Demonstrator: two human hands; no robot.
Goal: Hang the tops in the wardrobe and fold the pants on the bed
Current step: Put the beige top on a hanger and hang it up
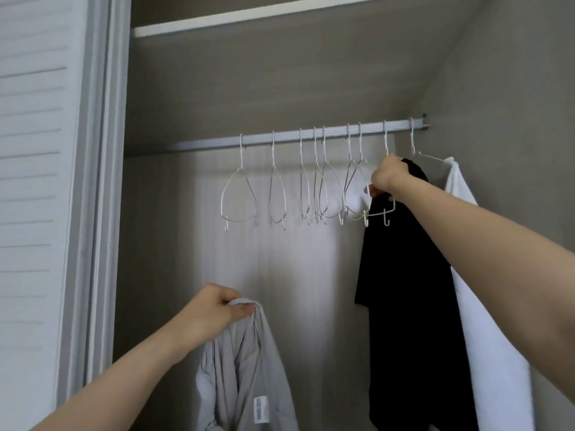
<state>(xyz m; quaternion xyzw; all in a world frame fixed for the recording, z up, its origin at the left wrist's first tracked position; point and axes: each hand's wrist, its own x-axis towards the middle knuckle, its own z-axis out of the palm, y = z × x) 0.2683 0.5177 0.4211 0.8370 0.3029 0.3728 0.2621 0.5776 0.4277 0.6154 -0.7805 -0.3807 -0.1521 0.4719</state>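
A grey top (245, 368) hangs bunched from my left hand (214, 309), which grips its upper edge low in the open wardrobe. A black top (404, 290) hangs on a white wire hanger from the rail (280, 138) at the right. My right hand (387, 177) is raised to the shoulder of the black top and pinches the fabric at the hanger. A white garment (485, 306) hangs on the last hanger at the far right. Several bare white hangers (239, 194) hang along the rail to the left.
A white louvred door (34, 181) and its frame stand at the left. A shelf (249, 17) runs above the rail. The wardrobe's right wall (513, 104) is close behind the white garment.
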